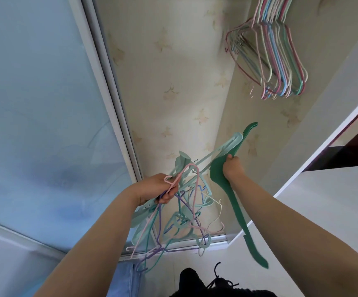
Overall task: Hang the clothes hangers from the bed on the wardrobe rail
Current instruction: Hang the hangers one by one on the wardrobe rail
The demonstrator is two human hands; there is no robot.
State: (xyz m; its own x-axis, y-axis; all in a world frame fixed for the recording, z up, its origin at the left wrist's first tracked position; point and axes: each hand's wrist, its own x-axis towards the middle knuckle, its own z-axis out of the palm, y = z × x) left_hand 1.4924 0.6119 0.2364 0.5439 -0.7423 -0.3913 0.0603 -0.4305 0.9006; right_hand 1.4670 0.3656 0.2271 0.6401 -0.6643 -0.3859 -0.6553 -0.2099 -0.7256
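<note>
Wardrobe interior [173, 93] | left hand [156, 189] grips tangled hangers [182, 215] | right hand [233, 168] raised, fingers clasping green hanger [238, 211]

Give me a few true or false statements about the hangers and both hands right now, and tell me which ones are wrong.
1. The right hand grips a dark green hanger. True.
2. The left hand is empty. False: it holds a tangled bunch of hangers.
3. Hangers already hang in the wardrobe at upper right. True.
4. The dark green hanger is on the rail. False: it is held low, apart from the hung ones.
</note>
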